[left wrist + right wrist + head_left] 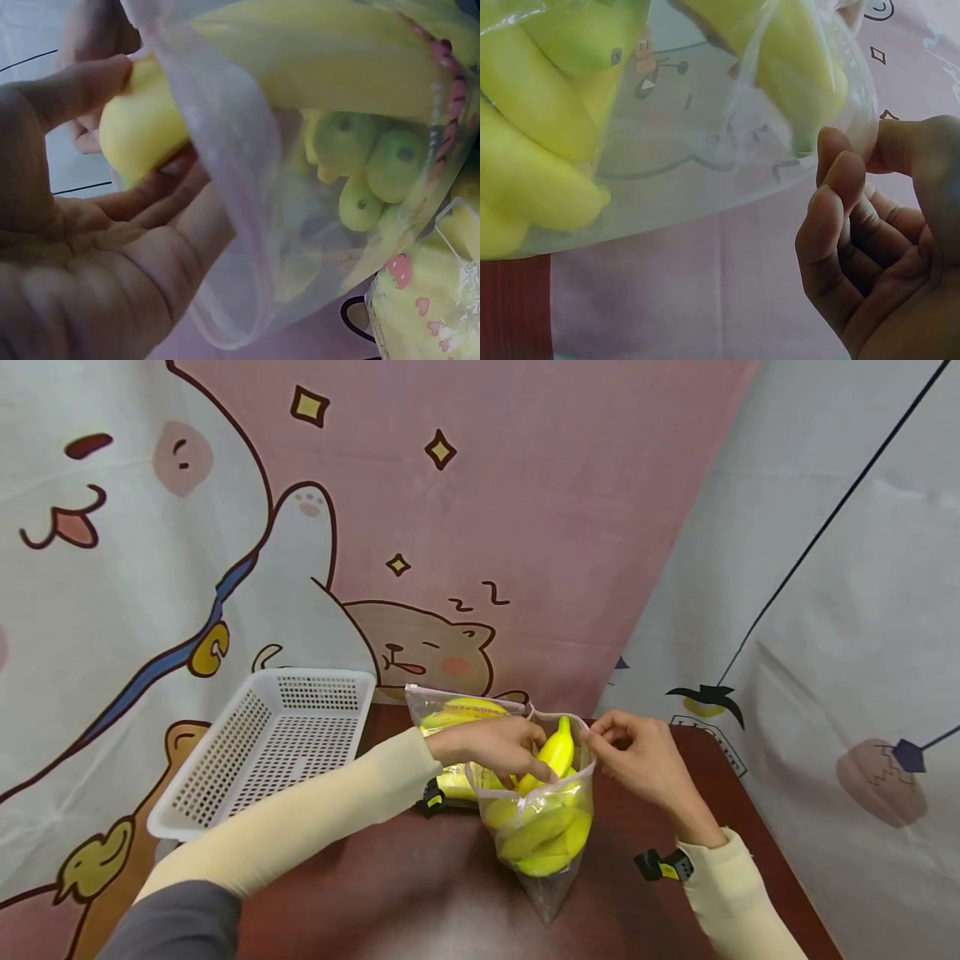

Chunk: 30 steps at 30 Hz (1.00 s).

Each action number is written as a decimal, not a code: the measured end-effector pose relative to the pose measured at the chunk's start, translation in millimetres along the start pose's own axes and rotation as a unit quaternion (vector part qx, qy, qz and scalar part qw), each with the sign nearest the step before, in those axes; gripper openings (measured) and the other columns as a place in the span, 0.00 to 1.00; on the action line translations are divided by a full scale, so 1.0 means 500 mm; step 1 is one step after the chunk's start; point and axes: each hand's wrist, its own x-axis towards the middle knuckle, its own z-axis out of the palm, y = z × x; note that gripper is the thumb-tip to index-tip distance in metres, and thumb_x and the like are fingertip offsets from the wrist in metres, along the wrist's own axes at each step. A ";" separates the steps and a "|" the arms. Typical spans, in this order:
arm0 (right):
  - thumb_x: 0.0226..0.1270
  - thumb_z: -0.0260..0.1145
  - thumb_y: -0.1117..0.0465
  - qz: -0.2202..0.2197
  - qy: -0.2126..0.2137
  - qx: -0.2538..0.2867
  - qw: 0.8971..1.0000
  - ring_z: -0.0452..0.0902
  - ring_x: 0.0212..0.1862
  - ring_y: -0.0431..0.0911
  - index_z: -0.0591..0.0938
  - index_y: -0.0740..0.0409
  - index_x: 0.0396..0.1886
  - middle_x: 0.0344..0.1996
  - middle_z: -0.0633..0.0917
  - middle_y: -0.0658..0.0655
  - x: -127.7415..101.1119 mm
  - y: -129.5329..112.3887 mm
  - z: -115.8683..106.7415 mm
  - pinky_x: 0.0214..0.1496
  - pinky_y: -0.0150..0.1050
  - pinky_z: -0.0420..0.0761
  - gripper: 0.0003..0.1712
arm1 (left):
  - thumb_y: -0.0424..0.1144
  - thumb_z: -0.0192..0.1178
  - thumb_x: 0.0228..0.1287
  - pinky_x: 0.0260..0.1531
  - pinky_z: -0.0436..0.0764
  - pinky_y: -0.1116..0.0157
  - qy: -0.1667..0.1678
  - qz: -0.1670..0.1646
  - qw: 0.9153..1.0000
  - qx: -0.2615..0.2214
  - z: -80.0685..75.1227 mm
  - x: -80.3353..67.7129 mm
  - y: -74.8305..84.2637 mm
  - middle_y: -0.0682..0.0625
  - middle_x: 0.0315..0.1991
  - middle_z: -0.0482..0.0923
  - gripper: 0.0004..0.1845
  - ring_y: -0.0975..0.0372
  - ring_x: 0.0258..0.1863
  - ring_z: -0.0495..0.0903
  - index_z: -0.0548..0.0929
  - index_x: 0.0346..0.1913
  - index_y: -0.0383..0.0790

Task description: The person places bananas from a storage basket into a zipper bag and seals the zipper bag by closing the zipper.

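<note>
A clear zip bag [546,897] with a pale pink rim stands upright on the table, several yellow bananas [547,842] inside it. My left hand [501,746] reaches over the bag's mouth and holds another banana [558,747], which leans partly inside with its tip up. Thumb and fingers lie around that banana [142,120] in the left wrist view. At the right side of the mouth, my right hand [647,758] pinches the rim between thumb and fingertips. The right wrist view shows the bag's clear wall [705,187] stretching away from those fingers.
Behind the left hand lies a second printed clear bag [427,697] with yellow fruit in it. A white perforated basket [168,802] sits at the left of the dark red table [405,877]. A cartoon-printed cloth [555,527] hangs behind the table.
</note>
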 end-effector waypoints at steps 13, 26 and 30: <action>0.72 0.70 0.53 -0.007 0.006 0.009 1.000 0.77 0.19 0.42 0.85 0.51 0.34 0.18 0.84 0.49 -0.006 0.011 0.001 0.19 0.36 0.75 0.09 | 0.41 0.63 0.73 0.37 0.90 0.58 0.020 -0.075 0.995 -0.066 0.025 0.024 -0.001 0.37 0.37 0.87 0.23 0.53 0.31 0.89 0.77 0.63 0.28; 0.72 0.69 0.51 -0.012 0.015 0.007 1.000 0.76 0.18 0.41 0.84 0.51 0.33 0.17 0.83 0.46 -0.003 0.017 -0.004 0.18 0.36 0.73 0.11 | 0.57 0.63 0.71 0.21 0.76 0.70 0.061 0.084 0.989 0.103 0.038 -0.043 0.001 0.55 0.25 0.83 0.16 0.67 0.18 0.76 0.87 0.38 0.48; 0.72 0.68 0.52 -0.009 0.018 0.011 1.000 0.77 0.18 0.41 0.84 0.51 0.32 0.16 0.84 0.49 -0.001 0.018 -0.004 0.18 0.36 0.72 0.10 | 0.50 0.70 0.66 0.20 0.72 0.73 0.075 0.136 0.974 0.167 0.056 -0.065 -0.004 0.59 0.20 0.79 0.10 0.71 0.15 0.70 0.86 0.32 0.48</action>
